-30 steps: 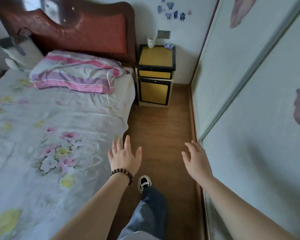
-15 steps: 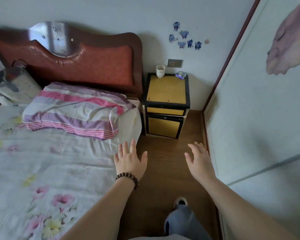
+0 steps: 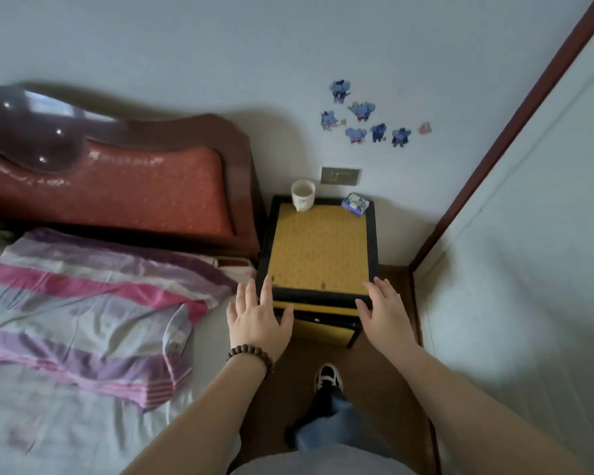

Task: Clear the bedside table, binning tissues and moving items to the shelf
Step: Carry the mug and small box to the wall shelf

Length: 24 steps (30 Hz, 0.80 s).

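- Nearest you, your left hand (image 3: 258,320), the one with the bead bracelet (image 3: 251,354) on its wrist, is spread flat with fingers apart and holds nothing; it hovers at the near left corner of the bedside table (image 3: 318,294).
- Your right hand (image 3: 384,313) is likewise open and empty, fingers loosely fanned, at the table's near right corner. Whether either hand actually touches the black rim cannot be told from this angle.
- Your shoe (image 3: 328,377) stands on the wooden floor just short of the table front.
- To your left the striped blanket (image 3: 83,303) lies rumpled on the bed, beside the table.
- The yellow tabletop is bare across its near and middle parts.
- At the far edge stand the two things left to move: a white cup (image 3: 303,195) at the back left, upright, and a small blue pack (image 3: 355,204), probably tissues, at the back right, well apart from the cup.
- Judged from this, clearing has not begun: nothing is picked up, and neither bin nor shelf is in view. The pack likely goes to the bin or shelf, the cup to the shelf.
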Tool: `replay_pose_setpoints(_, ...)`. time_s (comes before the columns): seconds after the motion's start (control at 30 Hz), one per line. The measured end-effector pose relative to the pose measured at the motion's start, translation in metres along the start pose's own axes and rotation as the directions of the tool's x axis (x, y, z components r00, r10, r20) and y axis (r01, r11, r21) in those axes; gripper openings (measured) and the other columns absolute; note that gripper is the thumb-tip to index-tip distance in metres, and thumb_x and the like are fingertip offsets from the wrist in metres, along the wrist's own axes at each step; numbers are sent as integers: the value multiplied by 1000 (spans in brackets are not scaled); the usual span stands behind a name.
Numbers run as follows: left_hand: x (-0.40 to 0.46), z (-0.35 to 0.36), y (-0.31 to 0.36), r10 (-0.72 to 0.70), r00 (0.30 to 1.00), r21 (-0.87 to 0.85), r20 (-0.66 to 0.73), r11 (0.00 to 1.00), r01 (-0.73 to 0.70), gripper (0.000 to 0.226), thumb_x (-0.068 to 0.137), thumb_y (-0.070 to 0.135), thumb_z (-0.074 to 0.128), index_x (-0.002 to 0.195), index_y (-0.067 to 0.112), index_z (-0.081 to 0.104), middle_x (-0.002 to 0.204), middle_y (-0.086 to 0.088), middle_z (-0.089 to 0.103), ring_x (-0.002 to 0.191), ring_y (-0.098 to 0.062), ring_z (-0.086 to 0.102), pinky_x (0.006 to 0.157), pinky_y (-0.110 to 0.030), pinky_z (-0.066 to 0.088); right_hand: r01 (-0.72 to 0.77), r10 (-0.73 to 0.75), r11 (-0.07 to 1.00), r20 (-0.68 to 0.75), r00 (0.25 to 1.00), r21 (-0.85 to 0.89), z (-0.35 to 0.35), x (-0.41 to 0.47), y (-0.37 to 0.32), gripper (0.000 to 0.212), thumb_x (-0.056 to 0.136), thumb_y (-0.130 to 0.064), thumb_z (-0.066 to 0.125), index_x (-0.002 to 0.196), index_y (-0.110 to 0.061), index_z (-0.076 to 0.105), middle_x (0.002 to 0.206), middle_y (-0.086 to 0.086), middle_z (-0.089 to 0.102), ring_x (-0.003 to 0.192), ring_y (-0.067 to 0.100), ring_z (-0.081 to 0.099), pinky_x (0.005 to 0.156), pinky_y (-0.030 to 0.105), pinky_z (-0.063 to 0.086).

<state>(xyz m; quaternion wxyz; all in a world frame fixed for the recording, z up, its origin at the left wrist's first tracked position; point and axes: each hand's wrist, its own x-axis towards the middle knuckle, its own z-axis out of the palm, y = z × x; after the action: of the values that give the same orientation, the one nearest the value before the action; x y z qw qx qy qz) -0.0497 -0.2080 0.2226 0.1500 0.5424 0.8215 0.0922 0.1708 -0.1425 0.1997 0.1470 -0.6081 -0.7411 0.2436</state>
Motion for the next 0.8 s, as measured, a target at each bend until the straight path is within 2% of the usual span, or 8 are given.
replay_pose_setpoints(0.13, 75, -6, 32, -8, 999, 5, 38, 1000, 8, 72, 90, 55, 35, 149, 26, 9, 158, -6, 11, 145, -23, -1, 116, -45, 9, 3, -3, 1000, 22, 1000, -12, -11, 81, 0, 44, 94, -24, 51, 134, -9, 45, 145, 11, 40, 142, 26, 23, 115, 46, 22)
replay_pose_setpoints(0.4, 184, 8, 56, -37, 992, -30, 118, 999, 41, 71, 88, 53, 38, 149, 25, 14, 158, -5, 14, 145, -22, 3, 116, -43, 9, -122, 122, 993, 115, 986, -8, 5, 180, 13, 46, 96, -31, 44, 138, -12, 40, 151, 8, 32, 143, 23, 16, 117, 42, 14)
replay_pose_setpoints(0.47, 213, 19, 59, -45, 986, -79, 160, 995, 58, 70, 89, 52, 40, 148, 23, 16, 157, -5, 16, 145, -22, 6, 116, -43, 13, -157, 156, 988, 118, 981, -5, 12, 200, 20, 45, 96, -31, 44, 138, -14, 40, 151, 7, 32, 143, 22, 16, 116, 41, 15)
replay_pose_setpoints(0.53, 246, 34, 63, -63, 971, -170, 230, 980, 103, 69, 88, 49, 43, 147, 23, 19, 155, -3, 20, 142, -22, 17, 113, -43, 25, -186, 186, 982, 115, 976, -15, 20, 220, 29, 45, 97, -33, 42, 138, -15, 40, 151, 6, 32, 143, 22, 16, 116, 42, 16)
replay_pose_setpoints(0.6, 281, 51, 67, -150, 938, -287, 312, 926, 244, 66, 88, 47, 47, 146, 26, 22, 150, -1, 29, 129, -21, 38, 94, -38, 43, -215, 216, 976, 109, 970, -23, 29, 240, 37, 46, 97, -35, 41, 139, -15, 40, 151, 5, 30, 143, 22, 16, 117, 43, 17)
replay_pose_setpoints(0.67, 316, 70, 71, -247, 889, -407, 385, 819, 404, 63, 88, 46, 52, 143, 28, 27, 139, -2, 43, 105, -16, 51, 72, -29, 43, -239, 238, 971, 96, 966, -8, 39, 259, 45, 46, 96, -35, 42, 138, -16, 41, 152, 5, 30, 143, 21, 16, 116, 45, 18)
replay_pose_setpoints(0.73, 345, 88, 71, -299, 845, -521, 444, 681, 515, 61, 85, 48, 58, 138, 31, 33, 119, 2, 56, 89, -9, 55, 63, -24, 42, -252, 251, 968, 88, 964, -2, 49, 274, 53, 47, 96, -35, 43, 138, -16, 40, 152, 4, 30, 143, 21, 16, 116, 46, 18)
replay_pose_setpoints(0.8, 366, 104, 71, -322, 806, -601, 497, 542, 587, 57, 82, 46, 65, 131, 33, 38, 98, 8, 59, 82, -8, 59, 60, -25, 48, -254, 254, 967, 77, 964, -12, 57, 287, 59, 47, 96, -35, 42, 139, -16, 39, 152, 4, 29, 143, 20, 15, 116, 45, 19)
